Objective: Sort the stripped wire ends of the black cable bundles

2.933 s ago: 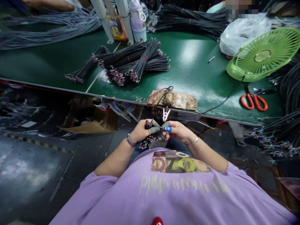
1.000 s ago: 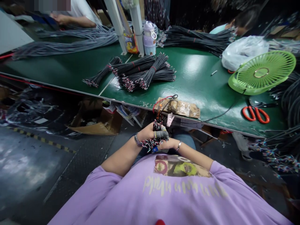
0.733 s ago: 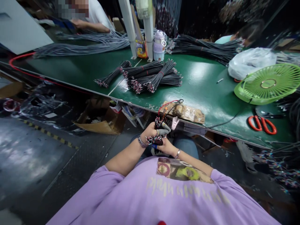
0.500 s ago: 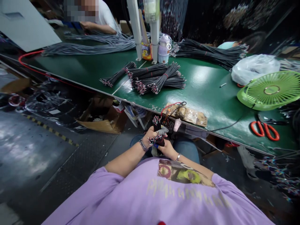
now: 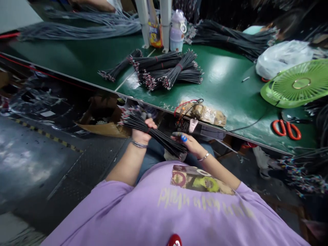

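Note:
My left hand (image 5: 143, 134) is closed around the middle of a bundle of thin black cables (image 5: 164, 139), over my lap. A red tie goes round the bundle near my fingers. Its reddish stripped ends point up and left; the other end slants down to the right. Beside that lower end is my right hand (image 5: 192, 145), fingers stretched out, with blue wrapping on one finger and a greyish cover on another. Whether it touches the cables I cannot tell. More tied bundles of black cables (image 5: 170, 71) lie piled on the green table (image 5: 222, 89).
At the table's front edge sits a taped wooden block (image 5: 211, 117) with wires. Red-handled scissors (image 5: 286, 130), a green fan (image 5: 294, 83) and a plastic bag (image 5: 282, 59) are to the right. A lilac bottle (image 5: 177, 32) stands behind the pile. Below is an open cardboard box (image 5: 102, 128).
The cable bundle has swung from roughly upright to lying slantwise, its stripped ends now to the left. My left hand moved left and up; my right hand has come apart from the left.

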Motion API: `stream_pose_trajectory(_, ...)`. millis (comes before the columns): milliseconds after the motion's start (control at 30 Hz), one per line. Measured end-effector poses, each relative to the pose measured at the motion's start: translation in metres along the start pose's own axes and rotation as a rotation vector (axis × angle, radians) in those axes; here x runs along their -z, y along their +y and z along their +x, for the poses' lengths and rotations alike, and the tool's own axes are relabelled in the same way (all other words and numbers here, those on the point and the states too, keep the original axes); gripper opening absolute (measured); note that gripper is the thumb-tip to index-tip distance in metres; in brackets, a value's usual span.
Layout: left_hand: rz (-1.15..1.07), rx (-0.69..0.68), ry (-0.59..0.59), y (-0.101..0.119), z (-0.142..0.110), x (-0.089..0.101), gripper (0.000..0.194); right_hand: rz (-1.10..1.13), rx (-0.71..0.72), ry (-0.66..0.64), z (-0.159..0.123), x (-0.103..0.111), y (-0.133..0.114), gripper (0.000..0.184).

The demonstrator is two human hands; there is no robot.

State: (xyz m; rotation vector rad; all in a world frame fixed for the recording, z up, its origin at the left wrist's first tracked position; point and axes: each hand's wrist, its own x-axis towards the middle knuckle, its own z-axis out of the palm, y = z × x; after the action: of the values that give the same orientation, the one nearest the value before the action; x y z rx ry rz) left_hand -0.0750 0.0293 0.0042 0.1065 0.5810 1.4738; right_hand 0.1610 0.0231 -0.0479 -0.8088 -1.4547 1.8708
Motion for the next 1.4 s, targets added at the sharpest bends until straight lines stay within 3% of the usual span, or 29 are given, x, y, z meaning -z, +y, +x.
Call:
stream_pose_trajectory(100, -0.071, -0.104, 0.018, 0.030, -0.007, 0.004, 0.037, 0.298, -0.110, 0.036, -0.007, 0.011, -0.003, 0.053)
stream_pose_trajectory(200, -0.082, -0.196, 0.013, 0.046, -0.016, 0.003, 0.037, 0.459, -0.215, 0.076, -0.009, 0.014, 0.001, 0.049)
stream_pose_trajectory(433, 0.035, -0.280, 0.035, 0.047, -0.023, -0.003, 0.041, 0.538, -0.269, 0.124, -0.009, 0.011, 0.007, 0.036)
stream_pose_trajectory(633, 0.331, -0.262, -0.136, 0.030, -0.021, -0.001, 0.037, 0.398, -0.323, 0.241, -0.016, 0.011, 0.008, 0.031)
stream_pose_trajectory(767, 0.549, -0.253, -0.265, 0.012, -0.022, -0.001, 0.020, 0.307, -0.311, 0.269, -0.018, 0.010, 0.007, 0.030)
stream_pose_trajectory(867, 0.760, -0.149, -0.325, -0.001, -0.028, -0.006, 0.022, 0.216, -0.290, 0.296, -0.018, 0.008, 0.005, 0.033)
stream_pose_trajectory(1000, 0.893, 0.021, -0.417, -0.016, -0.032, -0.014, 0.028, 0.103, -0.247, 0.281, -0.021, 0.006, 0.000, 0.036)
stream_pose_trajectory(1167, 0.991, 0.192, -0.614, -0.040, -0.026, -0.027, 0.027, -0.035, -0.132, 0.272, -0.025, 0.005, -0.011, 0.033)
stream_pose_trajectory(1300, 1.018, 0.193, -0.616, -0.061, -0.025, -0.036, 0.028, -0.119, -0.024, 0.292, -0.028, 0.002, -0.018, 0.029)
stream_pose_trajectory(1400, 1.010, 0.138, -0.481, -0.071, -0.027, -0.035, 0.030, -0.146, 0.007, 0.315, -0.031, -0.001, -0.021, 0.027)
